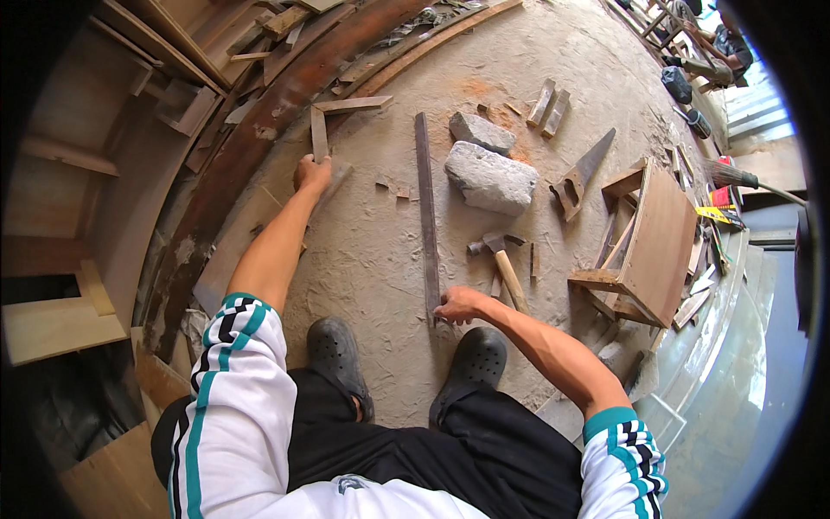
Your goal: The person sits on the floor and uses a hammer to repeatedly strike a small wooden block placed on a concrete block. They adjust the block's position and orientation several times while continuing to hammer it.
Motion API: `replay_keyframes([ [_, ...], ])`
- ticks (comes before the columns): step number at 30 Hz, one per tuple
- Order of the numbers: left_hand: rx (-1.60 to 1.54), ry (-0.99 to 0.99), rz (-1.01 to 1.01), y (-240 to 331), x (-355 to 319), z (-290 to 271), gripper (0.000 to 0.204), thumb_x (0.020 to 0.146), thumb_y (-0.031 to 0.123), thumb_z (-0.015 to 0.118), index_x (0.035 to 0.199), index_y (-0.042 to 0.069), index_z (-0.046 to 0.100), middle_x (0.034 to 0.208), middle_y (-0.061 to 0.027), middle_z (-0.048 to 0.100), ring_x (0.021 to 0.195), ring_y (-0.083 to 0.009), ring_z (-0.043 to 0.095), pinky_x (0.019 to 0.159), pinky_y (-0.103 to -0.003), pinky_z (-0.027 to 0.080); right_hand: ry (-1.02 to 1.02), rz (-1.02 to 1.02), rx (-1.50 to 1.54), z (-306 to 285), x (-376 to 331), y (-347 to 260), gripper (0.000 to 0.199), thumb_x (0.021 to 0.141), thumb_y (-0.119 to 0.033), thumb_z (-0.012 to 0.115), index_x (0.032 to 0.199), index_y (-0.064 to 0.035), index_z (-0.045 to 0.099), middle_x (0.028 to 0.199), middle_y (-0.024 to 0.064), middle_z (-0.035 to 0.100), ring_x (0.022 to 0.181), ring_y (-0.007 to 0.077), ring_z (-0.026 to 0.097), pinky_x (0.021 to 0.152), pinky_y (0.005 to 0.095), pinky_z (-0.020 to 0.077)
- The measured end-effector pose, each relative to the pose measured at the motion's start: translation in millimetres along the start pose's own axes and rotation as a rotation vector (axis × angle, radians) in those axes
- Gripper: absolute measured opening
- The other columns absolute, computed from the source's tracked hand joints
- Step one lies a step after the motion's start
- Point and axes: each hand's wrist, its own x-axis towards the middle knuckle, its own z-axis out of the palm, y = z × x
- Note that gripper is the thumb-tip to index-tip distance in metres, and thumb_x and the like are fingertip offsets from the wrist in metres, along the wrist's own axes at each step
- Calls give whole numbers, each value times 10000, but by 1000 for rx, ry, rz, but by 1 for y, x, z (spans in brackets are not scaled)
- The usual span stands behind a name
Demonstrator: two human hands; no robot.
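Note:
My left hand (313, 173) is closed around the lower leg of an L-shaped wooden piece (350, 105), whose other leg points right. Lower down, my right hand (458, 304) has its fingers closed at the near end of a long, narrow dark strip (424, 190); whether it is wood or metal I cannot tell. The strip lies on the ground, running away from me. Just beyond my right hand is a claw hammer (508, 275) with a wooden handle. Two rough grey stone blocks (491, 178) sit to the right of the strip.
A handsaw (584, 176) lies right of the stones, beyond a small wooden frame with a panel (657, 246). Two short wood blocks (548, 108) lie farther off. A long brown beam (233, 147) and scrap wood line the left. Another person (722, 52) is at the far right.

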Motion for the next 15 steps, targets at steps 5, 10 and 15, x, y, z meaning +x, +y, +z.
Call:
replay_keyframes([
  [5, -363, 15, -63, 27, -19, -11, 375, 875, 262, 639, 1103, -36, 634, 1082, -180, 688, 972, -286, 682, 881, -387, 546, 189, 32, -171, -15, 8, 18, 529, 915, -438, 576, 835, 71, 696, 698, 183, 695, 612, 291, 693, 605, 415, 567],
  [10, -1113, -289, -195, -8, -6, -43, 214, 840, 128, 647, 956, -51, 637, 967, -136, 703, 840, -192, 699, 780, -267, 603, 316, -106, -8, -46, 7, 1, 438, 904, -377, 617, 844, 47, 706, 777, 225, 701, 742, 348, 708, 717, 444, 563],
  [15, -1301, -544, -91, -20, -38, -79, 206, 882, 86, 632, 1038, -48, 629, 1077, -169, 706, 945, -207, 712, 820, -258, 610, 786, -372, 176, -86, -1, -9, 369, 901, -333, 656, 1025, 14, 676, 1033, 243, 694, 986, 368, 681, 866, 424, 529],
])
